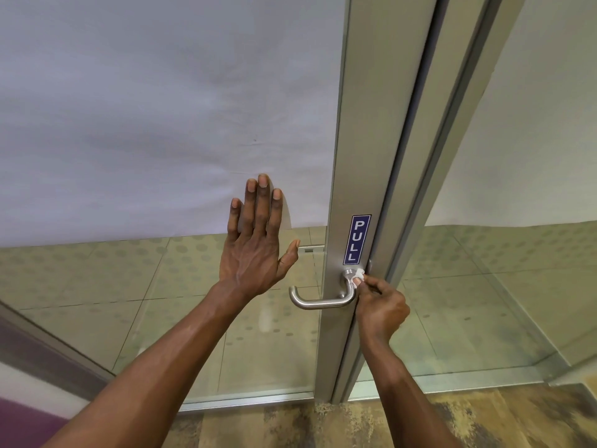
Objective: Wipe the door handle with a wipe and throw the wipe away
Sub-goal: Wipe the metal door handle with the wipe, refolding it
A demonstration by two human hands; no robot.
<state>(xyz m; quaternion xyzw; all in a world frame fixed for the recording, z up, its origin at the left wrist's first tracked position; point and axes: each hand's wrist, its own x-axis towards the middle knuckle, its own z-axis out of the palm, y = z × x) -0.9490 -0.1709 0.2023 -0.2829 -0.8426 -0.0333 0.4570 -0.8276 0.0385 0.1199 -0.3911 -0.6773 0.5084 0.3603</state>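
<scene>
A brushed steel lever door handle is fixed to the metal stile of a glass door, under a blue PULL sign. My right hand pinches a small white wipe and presses it against the upper base of the handle, where the lever meets the stile. My left hand lies flat on the glass pane to the left of the handle, fingers spread and holding nothing.
The door's upper glass is covered by white sheeting; the lower glass shows tiled floor behind. A second glass panel stands to the right of the frame. Patterned carpet lies below. A purple surface sits at the lower left.
</scene>
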